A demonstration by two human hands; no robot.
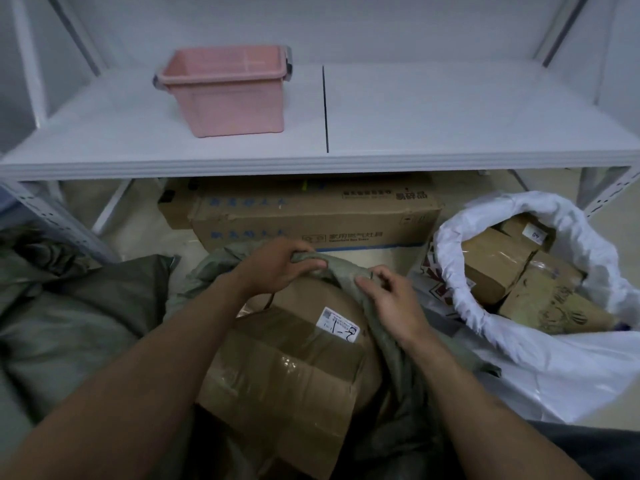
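Observation:
A taped cardboard box (284,368) with a white label (340,323) lies inside a grey-green woven sack (391,344) on the floor in front of me. My left hand (277,265) grips the sack's bunched rim at the far edge of the box. Just to its right, my right hand (388,299) pinches the same rim with its fingers curled on the fabric. The sack's mouth is pulled back from the box top, and the lower part of the box is hidden by my arms and the sack.
A white shelf (450,133) stands ahead with a pink plastic bin (225,95) on it. Long cardboard boxes (311,220) lie beneath the shelf. A white sack (519,358) holding several parcels sits at the right. More grey-green sacks (69,306) are piled at the left.

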